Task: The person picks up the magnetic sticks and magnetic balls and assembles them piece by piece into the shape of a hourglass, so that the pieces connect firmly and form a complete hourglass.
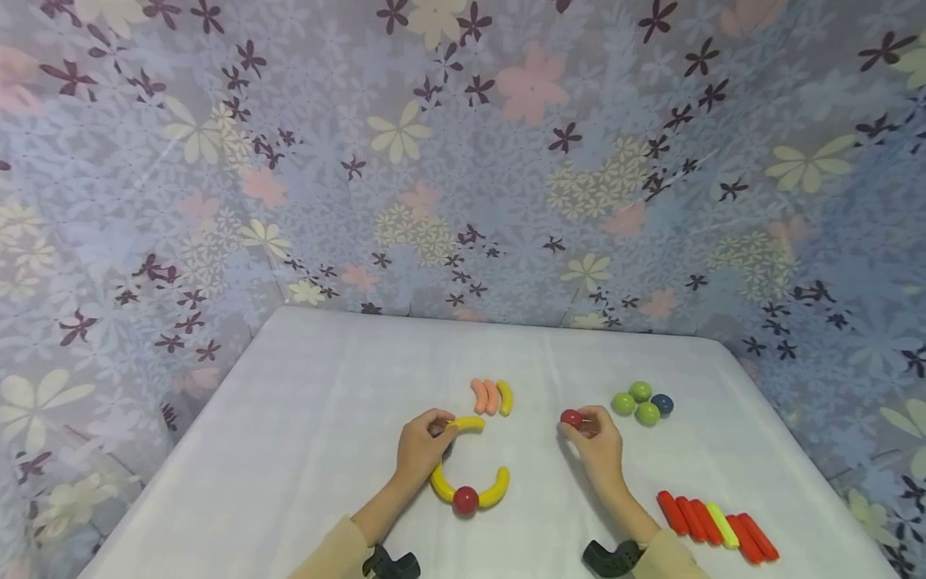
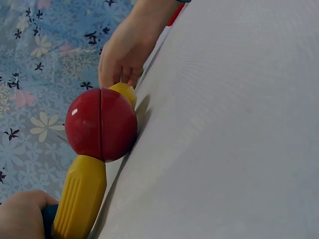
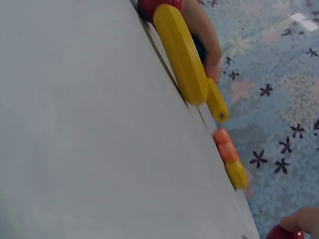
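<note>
While the left hand (image 1: 419,450) curls its fingers round a short curved yellow plastic stick (image 1: 469,422) at one end, the right hand (image 1: 599,449) pinches a small glossy red ball (image 1: 571,418) at its fingertips, just above the white cloth-covered table (image 1: 304,418). That yellow stick lies at table centre, its free tip pointing right; a dark blue ball seems tucked under the left fingers, mostly hidden. Below it sits a chain: curved ribbed yellow plastic piece (image 1: 440,482), big shiny red ball with a visible seam (image 1: 466,499), second curved yellow piece (image 1: 496,487), touching end to end and forming a U shape. Left wrist view shows the seamed red sphere (image 2: 101,124) close up, smooth and glossy, joined to a ridged yellow segment (image 2: 79,199). Right wrist view shows the ribbed yellow curve (image 3: 180,54) with the thinner yellow stick (image 3: 217,105) past it. Behind, near the centre, three short rounded sticks lie side by side touching: two salmon-orange (image 1: 485,396), one yellow (image 1: 505,397). To the right, a cluster of smooth balls, three green (image 1: 637,404) and one dark blue (image 1: 661,404), touching. Front right, a row of straight ribbed sticks, red ones (image 1: 687,519) with one lime-yellow (image 1: 722,524) among them, packed tight. Floral translucent curtain (image 1: 463,161) backs the table
</note>
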